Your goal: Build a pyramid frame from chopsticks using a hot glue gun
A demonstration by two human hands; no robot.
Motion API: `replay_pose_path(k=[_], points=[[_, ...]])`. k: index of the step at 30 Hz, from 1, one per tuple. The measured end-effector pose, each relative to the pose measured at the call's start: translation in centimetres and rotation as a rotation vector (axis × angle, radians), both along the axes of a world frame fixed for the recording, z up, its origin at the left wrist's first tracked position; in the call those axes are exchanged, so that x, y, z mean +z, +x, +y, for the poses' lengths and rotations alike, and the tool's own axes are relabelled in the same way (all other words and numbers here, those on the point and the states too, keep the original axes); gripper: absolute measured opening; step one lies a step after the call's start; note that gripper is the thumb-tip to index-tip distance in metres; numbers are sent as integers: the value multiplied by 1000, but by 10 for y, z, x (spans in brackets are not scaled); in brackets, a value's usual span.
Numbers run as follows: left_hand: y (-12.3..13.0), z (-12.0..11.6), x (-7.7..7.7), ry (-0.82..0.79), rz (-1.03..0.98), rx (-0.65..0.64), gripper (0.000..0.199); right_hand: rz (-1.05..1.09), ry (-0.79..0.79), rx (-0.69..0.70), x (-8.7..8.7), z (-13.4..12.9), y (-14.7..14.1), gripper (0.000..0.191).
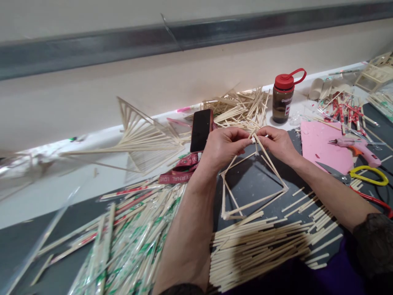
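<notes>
A small open frame of thin wooden sticks [260, 201] stands on the dark mat, joined at its corners. My left hand [227, 145] pinches the frame's top far corner between thumb and fingers. From the other side my right hand [276, 143] grips a stick at that same corner, and the two hands almost touch. The exact join between the fingertips is partly hidden. Just below the frame lies a spread of loose wooden sticks [258, 250]. Beside my left wrist are a phone [201, 130] and a dark red lanyard [181, 170].
Wrapped chopsticks [129, 241] cover the left front. Behind stand a fan-shaped stick model [150, 143], a stick pile [236, 106] and a red-capped bottle [281, 100]. Rightward lie a pink sheet [322, 143], a pink glue gun [357, 148] and scissors [368, 175]. A wall [92, 110] rises behind.
</notes>
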State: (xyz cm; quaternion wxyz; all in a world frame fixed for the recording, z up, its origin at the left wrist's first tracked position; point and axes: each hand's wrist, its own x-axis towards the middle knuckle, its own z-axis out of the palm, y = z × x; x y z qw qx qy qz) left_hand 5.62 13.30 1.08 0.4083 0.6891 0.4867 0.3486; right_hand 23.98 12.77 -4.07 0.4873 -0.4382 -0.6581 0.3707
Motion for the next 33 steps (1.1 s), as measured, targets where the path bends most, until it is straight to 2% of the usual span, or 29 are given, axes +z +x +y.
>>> replay_pose_path(k=[6,11,13,22,33], points=[[-2,2,-2,62,36,-5,26,36,4,-12,0,-1,-2,10],[-7,6,-5,118,61,-11,48,7,-18,-17,1,-3,-3,13],[-6,7,-5,141,62,-23,51,22,-20,-6,1,-3,-3,13],[5,1,-1,388,67,-1,39,71,38,-9,0,-2,-3,14],[9,0,-5,396,115,53,32,41,6,-19,0,-3,-3,13]])
